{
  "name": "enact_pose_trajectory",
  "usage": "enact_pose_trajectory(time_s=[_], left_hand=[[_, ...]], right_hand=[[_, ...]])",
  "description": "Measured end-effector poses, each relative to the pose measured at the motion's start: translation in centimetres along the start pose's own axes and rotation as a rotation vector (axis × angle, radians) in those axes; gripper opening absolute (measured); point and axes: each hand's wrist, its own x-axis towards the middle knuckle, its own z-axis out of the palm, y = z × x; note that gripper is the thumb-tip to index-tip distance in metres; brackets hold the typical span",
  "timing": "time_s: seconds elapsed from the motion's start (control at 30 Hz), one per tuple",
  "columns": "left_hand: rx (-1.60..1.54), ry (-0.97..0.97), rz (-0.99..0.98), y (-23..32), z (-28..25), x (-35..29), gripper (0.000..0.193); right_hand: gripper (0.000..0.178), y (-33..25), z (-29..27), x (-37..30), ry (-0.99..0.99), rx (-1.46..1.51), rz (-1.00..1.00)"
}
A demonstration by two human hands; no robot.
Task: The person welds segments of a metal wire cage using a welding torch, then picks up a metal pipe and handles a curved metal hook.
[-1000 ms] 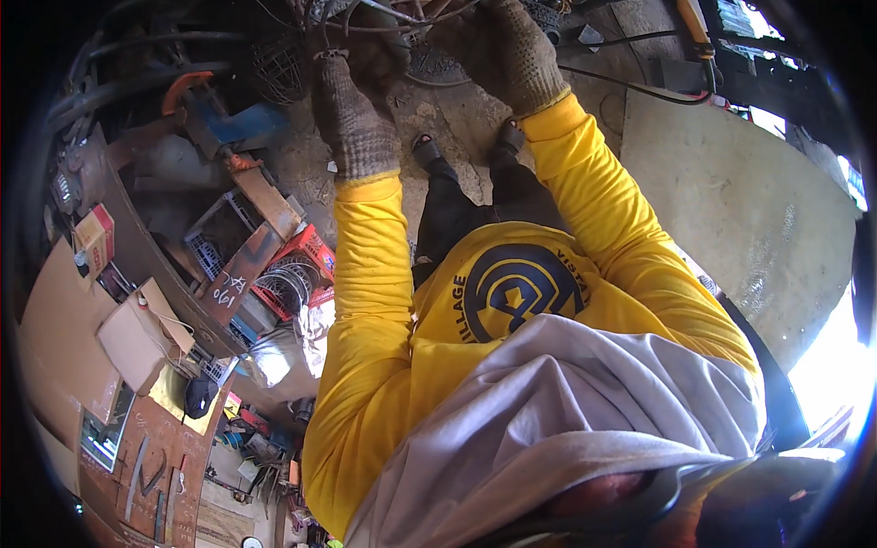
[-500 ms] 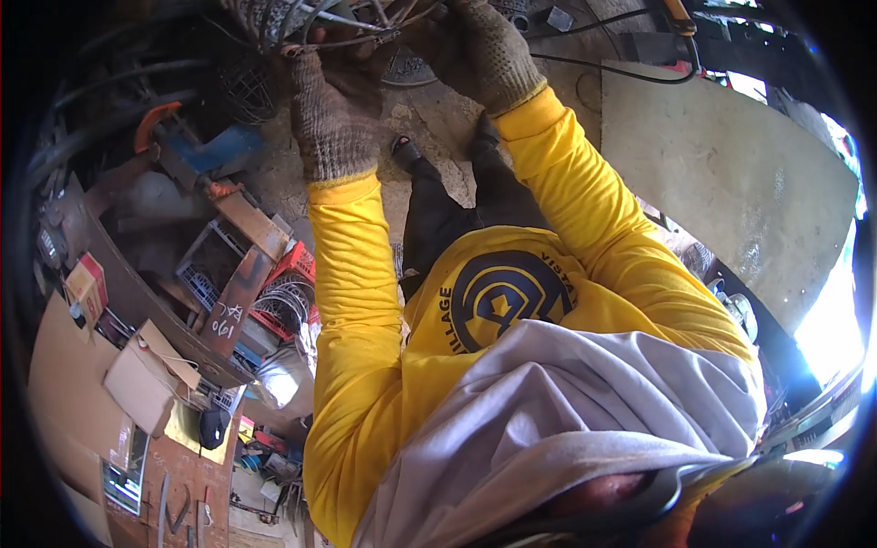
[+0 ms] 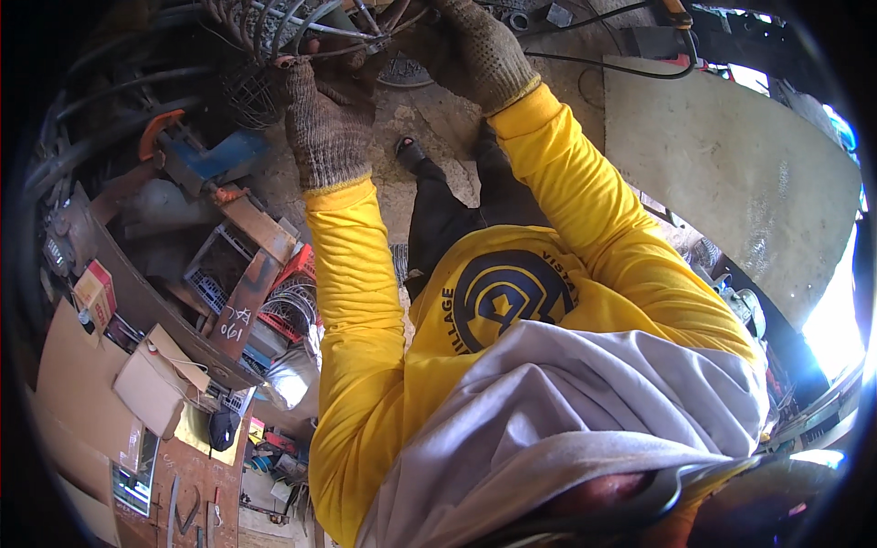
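Layout seen from above: hands at the wire tangle, clutter to the left.

Wire bundle [image 3: 320,27] at 12 o'clock; left hand [image 3: 320,119] just below it, right hand [image 3: 484,55] touching it at 1 o'clock. Crates [image 3: 247,283] and cardboard box [image 3: 151,384] at 9 o'clock; flat board [image 3: 731,173] at 3 o'clock, cable [image 3: 603,68] behind it.

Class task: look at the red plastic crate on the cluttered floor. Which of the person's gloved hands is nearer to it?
Left. The left hand is above the red crate, on its side; the right hand is farther, across the body.
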Motion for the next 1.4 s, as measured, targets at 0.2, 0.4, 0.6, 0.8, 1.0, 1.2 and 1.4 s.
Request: enact_pose_trajectory(time_s=[0.2, 0.4, 0.6, 0.8, 1.0, 1.2, 1.4], left_hand=[[-0.292, -0.071, -0.18, 2.3, -7.8, 3.6, 0.039], [-0.407, -0.08, -0.105, 0.0, -2.8, 2.6, 0.036], [-0.21, -0.058, 0.01, -0.6, -2.4, 2.8, 0.039], [-0.103, -0.051, 0.073, -0.8, -1.2, 2.2, 0.041], [0.041, -0.019, 0.128, -1.7, 0.4, 1.0, 0.043], [0.017, -0.46, 0.008, -0.2, -0.8, 1.9, 0.051], [-0.1, -0.365, 0.065, -1.1, -1.1, 1.5, 0.066]], right_hand=[[0.046, 1.3, -2.0, 0.7, 0.013, 0.274, 0.039], [0.051, -0.2, 0.4, 0.5, -0.099, 0.048, -0.004], [0.047, -0.7, 1.4, 0.9, -0.073, 0.114, 0.019], [0.042, -1.1, 0.6, 0.8, -0.035, 0.087, 0.107], [0.037, -0.3, -1.7, 1.2, -0.016, 0.24, 0.132], [0.044, -0.9, -3.1, -0.5, -0.165, 0.398, 0.12], [0.049, -0.1, -7.6, -1.2, -0.252, 0.213, 0.028]])
